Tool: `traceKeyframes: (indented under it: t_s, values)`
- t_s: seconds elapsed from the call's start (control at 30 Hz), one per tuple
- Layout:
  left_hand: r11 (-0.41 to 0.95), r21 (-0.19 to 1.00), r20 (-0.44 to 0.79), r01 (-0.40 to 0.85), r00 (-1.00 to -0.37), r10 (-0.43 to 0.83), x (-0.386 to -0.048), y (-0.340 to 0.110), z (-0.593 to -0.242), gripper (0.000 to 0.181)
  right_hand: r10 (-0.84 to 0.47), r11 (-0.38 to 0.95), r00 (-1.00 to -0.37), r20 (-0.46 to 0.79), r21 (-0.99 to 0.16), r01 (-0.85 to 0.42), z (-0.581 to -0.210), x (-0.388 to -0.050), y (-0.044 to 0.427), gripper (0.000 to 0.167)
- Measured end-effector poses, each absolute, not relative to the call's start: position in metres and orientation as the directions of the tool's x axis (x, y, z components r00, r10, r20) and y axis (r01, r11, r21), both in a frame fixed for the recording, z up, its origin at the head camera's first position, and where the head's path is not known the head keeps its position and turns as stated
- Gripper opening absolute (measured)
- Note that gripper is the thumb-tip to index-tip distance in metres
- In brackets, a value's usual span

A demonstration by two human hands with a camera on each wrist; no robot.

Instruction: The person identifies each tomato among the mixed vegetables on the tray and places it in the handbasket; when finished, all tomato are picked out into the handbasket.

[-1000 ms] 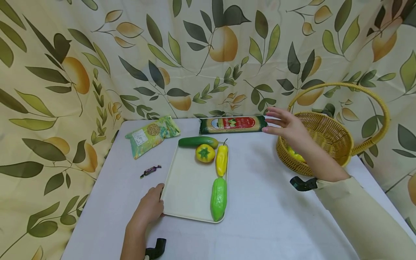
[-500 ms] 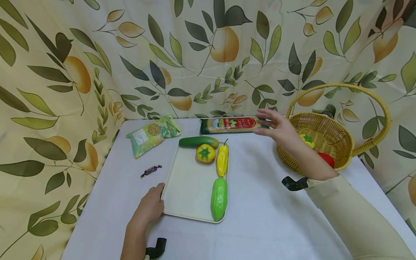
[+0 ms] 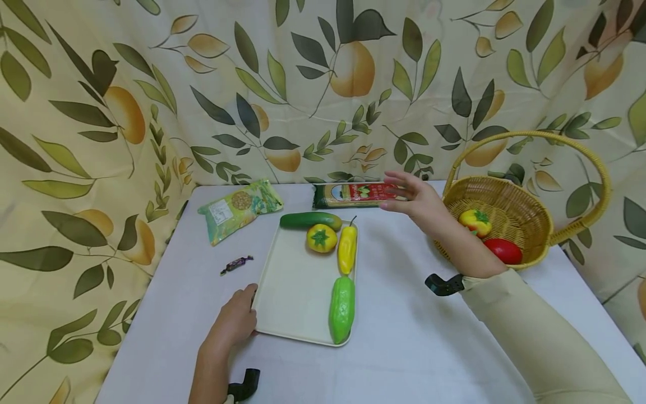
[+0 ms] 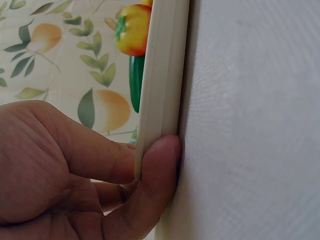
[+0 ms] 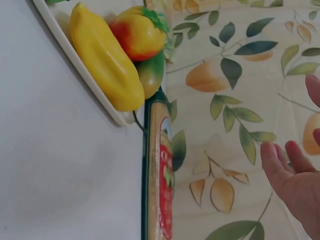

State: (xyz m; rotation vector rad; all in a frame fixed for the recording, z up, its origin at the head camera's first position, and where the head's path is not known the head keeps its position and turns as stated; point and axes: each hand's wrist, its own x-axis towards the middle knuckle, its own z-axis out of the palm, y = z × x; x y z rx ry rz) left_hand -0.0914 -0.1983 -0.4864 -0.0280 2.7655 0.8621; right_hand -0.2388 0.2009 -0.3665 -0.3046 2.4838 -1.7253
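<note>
My left hand [image 3: 233, 318] grips the left edge of a cream tray [image 3: 287, 303]; in the left wrist view, thumb and fingers pinch its rim [image 4: 162, 85]. On the tray lie a dark green cucumber [image 3: 309, 220], a round yellow vegetable with a green calyx [image 3: 321, 238], a yellow pepper [image 3: 346, 249] and a light green, bumpy gourd [image 3: 342, 310]. My right hand [image 3: 421, 205] is held in the air with spread fingers, holding nothing. In the head view it overlaps the right end of a long red-labelled packet [image 3: 348, 194]; the right wrist view shows its fingers [image 5: 270, 152] apart from the packet.
A wicker basket [image 3: 542, 227] with a tall handle stands at the right. It holds a yellow-red vegetable with a green calyx [image 3: 476, 220] and a red one [image 3: 504, 251]. A green snack bag [image 3: 239, 210] and a wrapped candy [image 3: 236, 265] lie left of the tray.
My right hand has moved left, away from the basket, uncovering the yellow-red and red vegetables inside. My left hand still grips the tray, which stays in place.
</note>
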Motion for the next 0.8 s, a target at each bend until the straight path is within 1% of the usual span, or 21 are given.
traceKeyframes:
  t_s: [0.47, 0.63, 0.8]
  values:
    - [0.831, 0.550, -0.225, -0.084, -0.973, 0.051, -0.092, -0.198, -0.486, 0.051, -0.265, 0.286, -0.964, 0.024, -0.953, -0.103, -0.375, -0.244, 0.179, 0.068]
    - [0.830, 0.551, -0.230, -0.087, -0.972, 0.051, -0.092, -0.197, -0.485, 0.052, -0.287, 0.264, -0.958, 0.023, -0.959, -0.102, -0.380, -0.247, 0.172, 0.070]
    - [0.833, 0.546, -0.236, -0.090, -0.971, 0.050, -0.093, -0.197, -0.486, 0.053, -0.333, 0.225, -0.942, 0.034, -0.968, -0.114, -0.384, -0.249, 0.165, 0.071]
